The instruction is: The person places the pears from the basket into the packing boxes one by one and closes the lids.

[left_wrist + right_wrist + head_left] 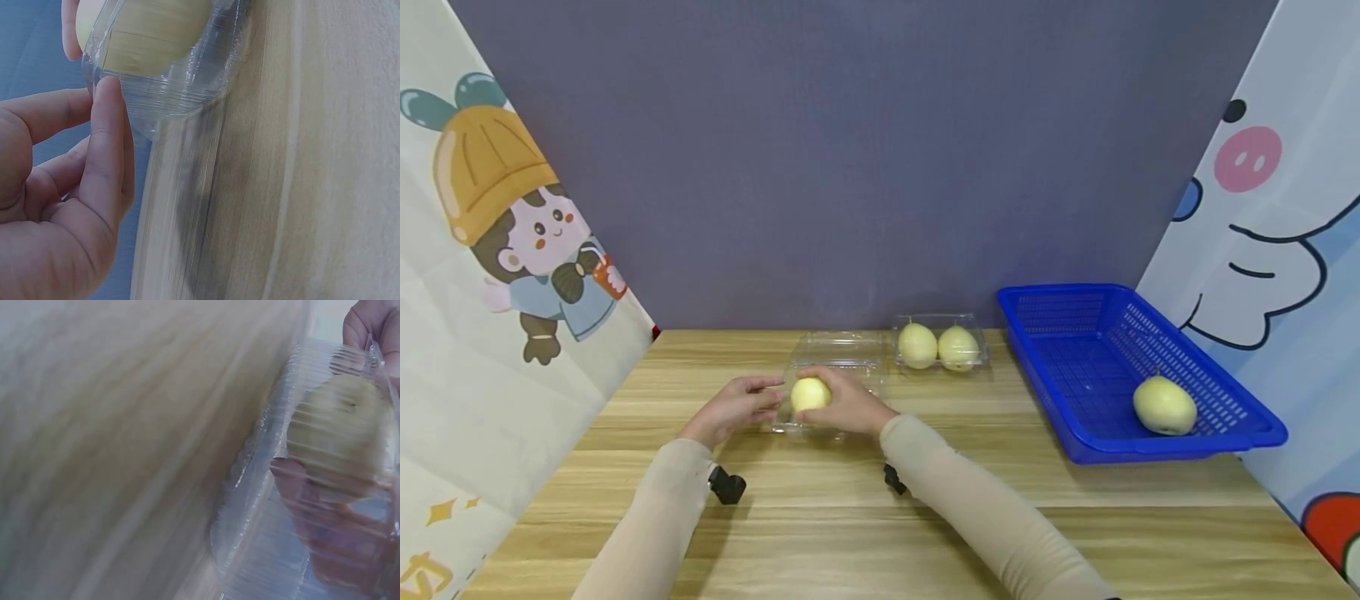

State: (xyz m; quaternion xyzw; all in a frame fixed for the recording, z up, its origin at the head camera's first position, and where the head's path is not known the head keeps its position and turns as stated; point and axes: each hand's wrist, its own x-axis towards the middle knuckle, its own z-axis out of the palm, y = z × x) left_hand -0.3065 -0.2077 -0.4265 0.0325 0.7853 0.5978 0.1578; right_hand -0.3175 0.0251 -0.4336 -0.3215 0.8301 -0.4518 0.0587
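My right hand (853, 404) grips a pale yellow pear (810, 395) at the left end of an open clear plastic container (868, 375). Through the plastic in the right wrist view, the pear (337, 431) sits inside the container wall, with fingers around it. My left hand (733, 408) is at the container's left side. In the left wrist view its fingertips (107, 87) pinch the container's rim, close to the pear (156, 37). The container's lid is folded back toward the wall. Fingers partly cover the pear in the head view.
Behind and to the right, a closed clear plastic box (973, 321) holds two pears (917, 345). A blue plastic basket (1052, 400) stands at the right with one pear (1165, 405) in it. A grey panel (850, 167) rises behind the wooden table (820, 533).
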